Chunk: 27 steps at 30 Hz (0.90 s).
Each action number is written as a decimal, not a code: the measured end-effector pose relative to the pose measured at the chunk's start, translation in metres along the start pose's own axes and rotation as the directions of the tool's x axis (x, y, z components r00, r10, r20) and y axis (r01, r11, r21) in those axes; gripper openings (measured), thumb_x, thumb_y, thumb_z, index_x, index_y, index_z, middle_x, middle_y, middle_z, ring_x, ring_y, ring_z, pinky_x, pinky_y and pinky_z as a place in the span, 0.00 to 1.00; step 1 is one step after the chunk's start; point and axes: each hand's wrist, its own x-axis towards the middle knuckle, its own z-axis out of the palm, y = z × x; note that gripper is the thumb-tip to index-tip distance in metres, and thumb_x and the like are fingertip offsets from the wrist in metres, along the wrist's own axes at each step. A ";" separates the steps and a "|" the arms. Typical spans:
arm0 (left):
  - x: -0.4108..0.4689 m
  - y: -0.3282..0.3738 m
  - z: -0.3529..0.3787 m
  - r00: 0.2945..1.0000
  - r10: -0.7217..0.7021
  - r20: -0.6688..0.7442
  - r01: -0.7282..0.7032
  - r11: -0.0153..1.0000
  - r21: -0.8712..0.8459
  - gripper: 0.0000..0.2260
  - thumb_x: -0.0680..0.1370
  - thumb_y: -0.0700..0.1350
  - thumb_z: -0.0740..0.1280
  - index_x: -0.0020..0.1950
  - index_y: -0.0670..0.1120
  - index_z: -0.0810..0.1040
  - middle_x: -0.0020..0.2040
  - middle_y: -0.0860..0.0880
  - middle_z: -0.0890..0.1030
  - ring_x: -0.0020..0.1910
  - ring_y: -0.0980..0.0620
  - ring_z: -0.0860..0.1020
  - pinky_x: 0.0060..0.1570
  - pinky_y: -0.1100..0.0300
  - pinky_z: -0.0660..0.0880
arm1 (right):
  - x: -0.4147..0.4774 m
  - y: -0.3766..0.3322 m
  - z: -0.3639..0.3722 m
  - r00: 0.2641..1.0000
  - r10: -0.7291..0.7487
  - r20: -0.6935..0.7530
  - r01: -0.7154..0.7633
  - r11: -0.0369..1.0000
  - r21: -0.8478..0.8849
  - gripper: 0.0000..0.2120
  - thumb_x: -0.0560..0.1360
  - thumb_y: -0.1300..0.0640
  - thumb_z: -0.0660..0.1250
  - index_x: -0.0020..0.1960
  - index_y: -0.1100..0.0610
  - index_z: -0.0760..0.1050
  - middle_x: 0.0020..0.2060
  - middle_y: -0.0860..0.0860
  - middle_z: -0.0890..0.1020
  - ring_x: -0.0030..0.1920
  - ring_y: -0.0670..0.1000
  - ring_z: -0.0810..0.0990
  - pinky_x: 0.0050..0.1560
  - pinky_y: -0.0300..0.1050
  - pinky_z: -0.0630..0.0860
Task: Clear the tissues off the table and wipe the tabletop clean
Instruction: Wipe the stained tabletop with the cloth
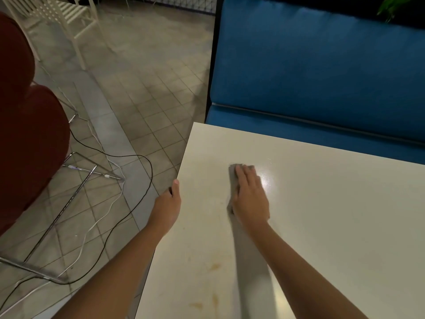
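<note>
- Head view: shows the right hand (249,196) laid flat, fingers straight and together, pressing a grey cloth (232,180) onto the tabletop (322,215) towards its far left corner.
- Shows the left hand (166,207) at the table's left edge, thumb lying along the top. Hides the other fingers below the edge, so cannot tell whether gripping or merely braced.
- Finds no tissues anywhere in view; looks, by judgement, well into the wiping stage.
- Leaves brownish stains (213,266) nearer the body, well apart from the cloth and not yet wiped.
- To wipe well: keep the palm flat and the weight even, draw overlapping strokes towards those marks, turn to a fresh face once soiled.
- Reads as smooth, glossy white laminate, with a glare patch just beside the fingers. Suggests thin, soft, folded fabric under the palm.
- Beyond: a padded matte blue bench (310,65). To the left: a rounded dark-red chair (27,134) and black and white cables (138,162) looping over square floor tiles.
</note>
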 end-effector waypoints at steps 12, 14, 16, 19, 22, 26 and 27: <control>-0.038 -0.026 -0.010 0.987 -0.110 0.116 0.126 0.981 -0.144 0.25 0.81 0.58 0.48 0.71 0.46 0.67 0.69 0.45 0.70 0.69 0.47 0.66 0.64 0.56 0.61 | 0.005 0.016 -0.016 0.985 -0.143 0.099 0.142 0.990 0.016 0.22 0.79 0.59 0.50 0.73 0.54 0.61 0.72 0.49 0.63 0.74 0.49 0.58 0.69 0.39 0.59; -0.043 -0.028 -0.012 0.986 -0.124 0.110 0.141 0.978 -0.157 0.24 0.81 0.58 0.48 0.71 0.47 0.67 0.68 0.45 0.71 0.66 0.48 0.68 0.63 0.57 0.62 | 0.018 0.002 -0.012 0.994 -0.074 0.081 0.076 0.997 -0.026 0.22 0.80 0.60 0.52 0.74 0.56 0.59 0.73 0.51 0.62 0.74 0.51 0.55 0.70 0.41 0.57; -0.043 -0.028 -0.014 0.987 -0.120 0.107 0.138 0.975 -0.176 0.24 0.81 0.58 0.49 0.71 0.48 0.67 0.69 0.46 0.71 0.66 0.49 0.68 0.61 0.58 0.62 | 0.031 -0.017 -0.006 0.995 -0.082 0.063 0.085 0.995 -0.049 0.21 0.80 0.61 0.52 0.73 0.59 0.59 0.71 0.54 0.64 0.72 0.54 0.57 0.70 0.43 0.56; -0.045 -0.028 -0.014 0.989 -0.109 0.103 0.128 0.971 -0.200 0.23 0.81 0.57 0.49 0.71 0.49 0.68 0.69 0.48 0.70 0.69 0.49 0.66 0.60 0.61 0.61 | 0.046 -0.047 0.003 0.987 -0.148 0.066 0.151 0.988 -0.037 0.20 0.78 0.63 0.54 0.70 0.61 0.62 0.67 0.57 0.68 0.67 0.57 0.63 0.67 0.45 0.60; -0.045 -0.030 -0.014 0.991 -0.094 0.098 0.115 0.963 -0.245 0.22 0.81 0.57 0.51 0.70 0.48 0.69 0.66 0.49 0.73 0.63 0.53 0.69 0.55 0.65 0.60 | 0.056 -0.069 0.014 0.962 -0.244 0.125 0.248 0.969 -0.016 0.22 0.78 0.64 0.55 0.72 0.59 0.60 0.70 0.54 0.65 0.71 0.54 0.59 0.68 0.42 0.55; -0.044 -0.032 -0.013 0.991 -0.096 0.095 0.120 0.951 -0.284 0.22 0.81 0.57 0.51 0.69 0.46 0.70 0.60 0.48 0.76 0.56 0.55 0.70 0.55 0.65 0.60 | 0.042 -0.073 0.025 0.902 -0.401 0.160 0.390 0.916 0.095 0.21 0.77 0.60 0.50 0.69 0.58 0.67 0.69 0.52 0.69 0.71 0.54 0.62 0.70 0.43 0.58; -0.044 -0.032 -0.012 0.989 -0.103 0.101 0.129 0.949 -0.289 0.21 0.81 0.56 0.51 0.66 0.47 0.72 0.54 0.51 0.78 0.53 0.54 0.70 0.53 0.65 0.61 | 0.035 -0.068 0.025 0.875 -0.450 0.180 0.433 0.893 0.125 0.24 0.76 0.56 0.47 0.68 0.58 0.69 0.68 0.53 0.71 0.71 0.54 0.64 0.71 0.44 0.59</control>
